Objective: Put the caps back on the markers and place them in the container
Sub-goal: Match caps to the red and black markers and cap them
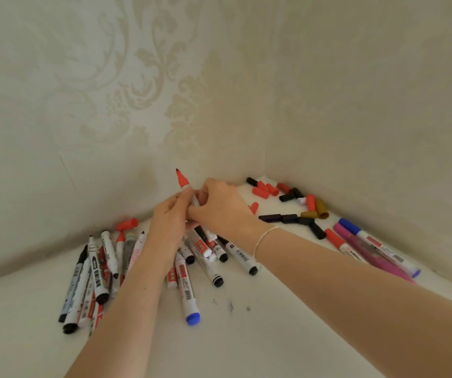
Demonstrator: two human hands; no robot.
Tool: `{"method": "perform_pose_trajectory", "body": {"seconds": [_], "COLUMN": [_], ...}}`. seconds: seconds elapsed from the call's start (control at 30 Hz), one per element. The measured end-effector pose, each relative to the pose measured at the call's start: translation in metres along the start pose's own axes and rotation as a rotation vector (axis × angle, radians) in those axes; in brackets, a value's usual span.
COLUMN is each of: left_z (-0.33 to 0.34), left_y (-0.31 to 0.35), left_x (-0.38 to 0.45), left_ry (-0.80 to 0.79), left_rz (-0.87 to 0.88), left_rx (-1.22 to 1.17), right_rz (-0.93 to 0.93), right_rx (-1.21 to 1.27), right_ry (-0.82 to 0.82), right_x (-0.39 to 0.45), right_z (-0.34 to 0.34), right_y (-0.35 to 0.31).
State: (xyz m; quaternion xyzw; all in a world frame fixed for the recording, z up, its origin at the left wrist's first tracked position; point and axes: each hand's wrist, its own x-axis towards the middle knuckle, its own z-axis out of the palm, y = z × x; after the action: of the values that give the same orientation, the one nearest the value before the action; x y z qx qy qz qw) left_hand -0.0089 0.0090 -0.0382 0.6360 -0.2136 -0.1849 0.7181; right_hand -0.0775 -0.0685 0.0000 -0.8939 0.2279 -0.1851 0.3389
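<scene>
Left hand (171,214) and right hand (223,205) meet above the white tabletop (246,336) near its far corner, both sets of fingers curled round and pinching an uncapped red marker (183,182). The marker's tip projects upward beyond the fingertips. Loose caps (287,199) lie in the far corner; uncapped markers (96,271) lie beneath the wrists.
</scene>
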Motion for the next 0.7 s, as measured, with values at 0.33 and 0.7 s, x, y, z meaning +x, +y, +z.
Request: {"method": "perform_pose_trajectory", "body": {"seconds": [0.33, 0.7], "left_z": [0.023, 0.058], "left_y": [0.013, 0.02], "left_x": [-0.004, 0.006], "left_ry": [0.071, 0.001], "left_rz": [0.136, 0.201], "left_rx": [-0.033, 0.029], "right_rz": [0.22, 0.225], "right_rx": [0.011, -0.362], "right_ry": [0.185, -0.211], "right_x": [0.026, 0.035], "right_z": [-0.054, -0.085], "right_y": [0.051, 0.1]}}
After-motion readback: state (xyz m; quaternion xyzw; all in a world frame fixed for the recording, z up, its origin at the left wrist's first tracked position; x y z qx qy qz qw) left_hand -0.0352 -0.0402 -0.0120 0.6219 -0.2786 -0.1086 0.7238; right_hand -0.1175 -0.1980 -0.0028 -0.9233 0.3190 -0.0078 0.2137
